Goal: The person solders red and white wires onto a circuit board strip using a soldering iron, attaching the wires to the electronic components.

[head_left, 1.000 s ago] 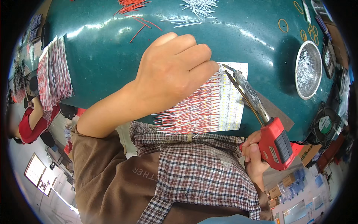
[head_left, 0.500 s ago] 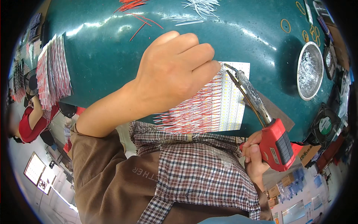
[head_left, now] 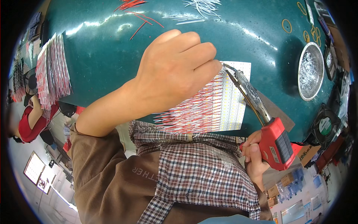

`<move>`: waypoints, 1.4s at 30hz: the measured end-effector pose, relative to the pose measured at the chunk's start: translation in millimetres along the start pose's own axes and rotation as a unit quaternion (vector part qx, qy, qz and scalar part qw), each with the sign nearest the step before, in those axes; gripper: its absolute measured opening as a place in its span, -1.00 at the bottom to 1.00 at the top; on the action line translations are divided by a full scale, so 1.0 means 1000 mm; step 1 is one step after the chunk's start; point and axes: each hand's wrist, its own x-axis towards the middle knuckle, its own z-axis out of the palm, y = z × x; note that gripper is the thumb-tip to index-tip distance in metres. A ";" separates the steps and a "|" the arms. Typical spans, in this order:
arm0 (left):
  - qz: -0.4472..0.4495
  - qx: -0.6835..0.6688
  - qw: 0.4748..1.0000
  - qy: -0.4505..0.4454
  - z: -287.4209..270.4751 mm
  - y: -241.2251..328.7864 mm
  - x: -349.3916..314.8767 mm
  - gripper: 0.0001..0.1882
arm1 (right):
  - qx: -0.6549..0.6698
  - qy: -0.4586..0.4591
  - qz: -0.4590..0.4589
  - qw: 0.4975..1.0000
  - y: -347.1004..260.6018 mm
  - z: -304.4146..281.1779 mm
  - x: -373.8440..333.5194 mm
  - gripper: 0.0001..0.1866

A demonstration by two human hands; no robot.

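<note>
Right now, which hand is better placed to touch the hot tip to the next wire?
Probably the right hand: it grips the red soldering iron, tip at the white strip panel. The left hand presses the wires.

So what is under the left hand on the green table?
Under the left hand lies a white LED strip panel with red and white wires fanning out. The part of the panel directly beneath the hand is covered.

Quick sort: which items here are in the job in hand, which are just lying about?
In use:
- left hand pressing on the white panel of LED strips with red and white wires
- right hand on the red-handled soldering iron, tip at the panel

Lying about:
- round metal dish
- loose red wires
- loose white wires
- yellow rubber bands
- stack of wired panels
- small black fan
</note>
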 end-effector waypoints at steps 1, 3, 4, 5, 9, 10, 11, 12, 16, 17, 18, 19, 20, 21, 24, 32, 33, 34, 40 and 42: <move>0.000 0.000 1.000 0.000 0.000 0.000 0.000 -0.76 | 0.000 0.000 0.000 1.000 0.000 0.000 0.000 -0.82; 0.000 -0.001 1.000 -0.003 0.001 0.000 0.000 -0.76 | -0.002 0.014 0.020 1.000 0.000 0.000 -0.001 -0.82; 0.000 -0.001 1.000 -0.003 0.001 -0.001 0.001 -0.76 | -0.002 0.014 0.020 1.000 -0.001 0.000 -0.002 -0.82; -0.001 -0.002 1.000 -0.002 0.001 -0.001 0.001 -0.76 | -0.006 0.013 0.017 1.000 -0.002 -0.002 -0.002 -0.82; -0.002 -0.002 1.000 -0.003 0.002 -0.002 0.001 -0.76 | 0.010 0.027 0.007 1.000 -0.002 -0.001 -0.001 -0.81; -0.002 -0.002 1.000 -0.003 0.002 -0.002 0.001 -0.76 | 0.010 0.026 0.006 1.000 -0.002 -0.001 0.000 -0.81; -0.005 0.000 1.000 -0.006 0.001 -0.001 0.001 -0.77 | 0.014 0.023 0.002 1.000 -0.002 -0.001 0.001 -0.81; -0.008 0.002 1.000 -0.008 0.001 -0.001 0.001 -0.77 | 0.019 0.021 -0.003 1.000 -0.002 -0.001 0.001 -0.81; -0.023 0.002 1.000 -0.013 0.002 -0.001 0.002 -0.77 | 0.018 0.028 -0.005 0.999 -0.002 0.000 0.002 -0.81; -0.043 -0.034 0.999 -0.003 0.001 -0.001 0.003 -0.76 | 0.015 0.033 -0.011 0.999 -0.002 0.000 0.002 -0.81; -0.062 -0.070 0.996 0.007 0.000 0.000 0.003 -0.76 | 0.011 0.039 -0.017 0.999 -0.002 0.000 0.002 -0.82; -0.061 -0.071 0.996 0.007 -0.002 0.001 0.004 -0.76 | 0.011 0.040 -0.017 0.999 -0.001 -0.001 0.002 -0.82; -0.050 -0.058 0.997 0.015 -0.005 0.001 0.004 -0.75 | 0.016 0.045 -0.024 0.999 0.000 -0.001 0.003 -0.81; -0.038 -0.046 0.998 0.023 -0.006 0.001 0.005 -0.73 | 0.022 0.050 -0.031 0.998 0.001 -0.001 0.003 -0.81; -0.023 -0.002 1.000 0.010 -0.005 0.004 0.001 -0.72 | 0.014 0.051 -0.034 0.998 0.002 -0.004 0.002 -0.78; -0.011 -0.005 1.000 0.004 0.002 0.001 -0.001 -0.71 | -0.019 0.067 0.029 0.997 -0.005 0.000 -0.004 -0.72; -0.011 -0.005 1.000 0.005 0.003 0.001 0.000 -0.71 | -0.025 0.077 0.040 0.996 -0.006 0.001 -0.004 -0.74; -0.011 -0.005 1.000 0.005 0.003 0.001 0.000 -0.71 | -0.025 0.077 0.040 0.996 -0.006 0.000 -0.004 -0.74; -0.008 -0.011 1.000 0.010 0.004 0.000 0.000 -0.71 | -0.036 0.040 0.007 0.999 0.003 -0.005 -0.002 -0.81; -0.011 -0.011 1.000 0.010 0.004 0.000 -0.001 -0.71 | -0.053 0.001 -0.013 0.998 0.005 -0.008 0.000 -0.83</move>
